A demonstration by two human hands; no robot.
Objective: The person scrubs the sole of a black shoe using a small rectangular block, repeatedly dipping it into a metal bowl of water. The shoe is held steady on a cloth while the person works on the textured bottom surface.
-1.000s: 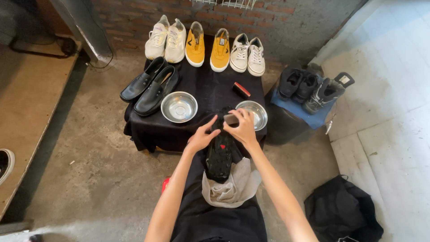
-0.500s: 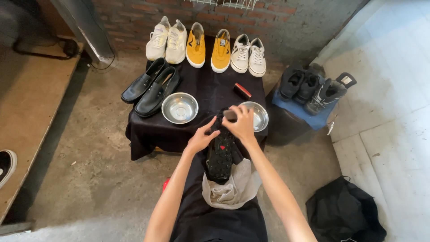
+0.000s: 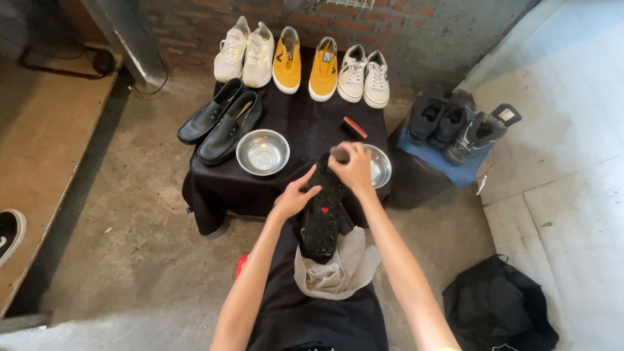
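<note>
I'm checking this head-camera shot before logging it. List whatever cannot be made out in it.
- Small grey object in the right hand: head view, fingers cover most of it; its kind is unclear.
- Right round steel bowl: that hand hides its near half.
- Black studded shoe: the left hand covers its side, and its upper faces away.
- Black shoe at the left edge: cut off by the frame.

A black studded shoe point(image 3: 320, 218) lies sole up on a grey cloth point(image 3: 338, 273) across the person's lap, toe pointing away, with 1 small red mark on the sole. A small brush point(image 3: 338, 154) (mostly hidden) rests at its toe.
</note>
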